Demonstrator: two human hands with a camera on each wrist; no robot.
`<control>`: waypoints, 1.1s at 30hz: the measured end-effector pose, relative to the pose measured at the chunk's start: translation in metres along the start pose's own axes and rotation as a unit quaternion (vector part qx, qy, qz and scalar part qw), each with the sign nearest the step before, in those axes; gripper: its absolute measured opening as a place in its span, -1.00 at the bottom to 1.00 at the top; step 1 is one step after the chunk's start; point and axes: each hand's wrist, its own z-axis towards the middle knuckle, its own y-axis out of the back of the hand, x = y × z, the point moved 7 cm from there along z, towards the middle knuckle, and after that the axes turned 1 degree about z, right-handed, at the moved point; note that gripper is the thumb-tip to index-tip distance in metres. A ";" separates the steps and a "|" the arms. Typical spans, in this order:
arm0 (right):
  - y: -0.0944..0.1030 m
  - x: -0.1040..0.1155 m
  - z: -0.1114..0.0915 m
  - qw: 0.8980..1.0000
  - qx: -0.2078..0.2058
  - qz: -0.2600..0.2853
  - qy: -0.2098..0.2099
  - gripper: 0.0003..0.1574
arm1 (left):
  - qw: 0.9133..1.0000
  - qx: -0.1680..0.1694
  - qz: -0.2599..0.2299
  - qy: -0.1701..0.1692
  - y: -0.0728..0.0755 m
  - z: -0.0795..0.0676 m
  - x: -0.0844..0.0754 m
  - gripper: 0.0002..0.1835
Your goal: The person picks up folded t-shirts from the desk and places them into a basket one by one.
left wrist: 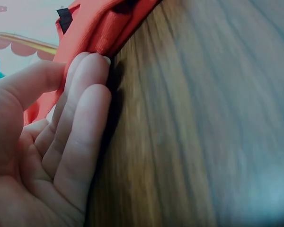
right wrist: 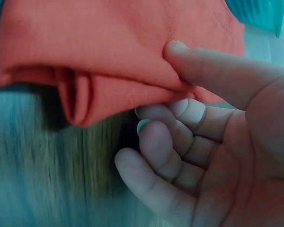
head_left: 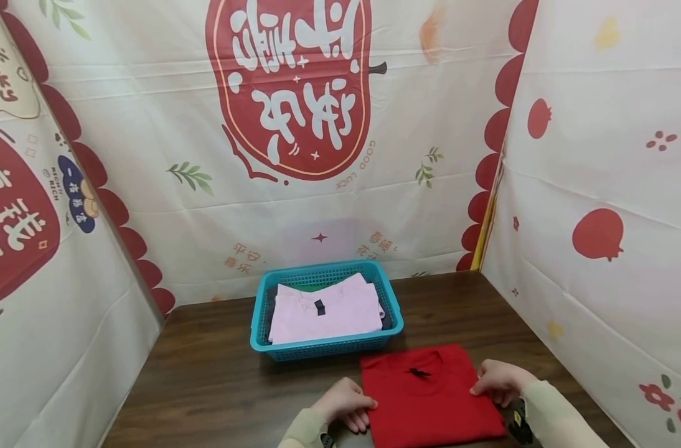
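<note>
A red T-shirt (head_left: 430,398), folded into a rectangle with its collar toward the basket, lies at the front right of the table. My left hand (head_left: 347,403) pinches its left edge, thumb on top and fingers beneath. On the opposite edge my right hand (head_left: 500,378) pinches the cloth the same way. In the right wrist view the thumb (right wrist: 199,66) presses the top of the folded shirt (right wrist: 109,42), with fingertips tucked under the layers. The left wrist view has the fingers (left wrist: 87,118) low against the wood at the shirt's edge (left wrist: 85,28).
Behind the shirt stands a blue plastic basket (head_left: 329,348) holding a folded pale pink shirt (head_left: 329,311) over darker cloth. The brown wooden table (head_left: 217,373) extends to the left. Printed white curtains (head_left: 172,124) enclose the table at the back and both sides.
</note>
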 end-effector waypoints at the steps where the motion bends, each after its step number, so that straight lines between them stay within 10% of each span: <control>1: -0.002 0.003 0.001 1.000 0.000 -0.002 0.002 -0.57 | 1.000 0.000 0.001 -0.002 0.003 -0.002 0.001 -0.71; 33: -0.073 0.094 0.025 0.993 0.066 -0.023 0.092 -0.51 | 0.999 -0.023 0.004 0.024 0.091 -0.050 0.049 -0.69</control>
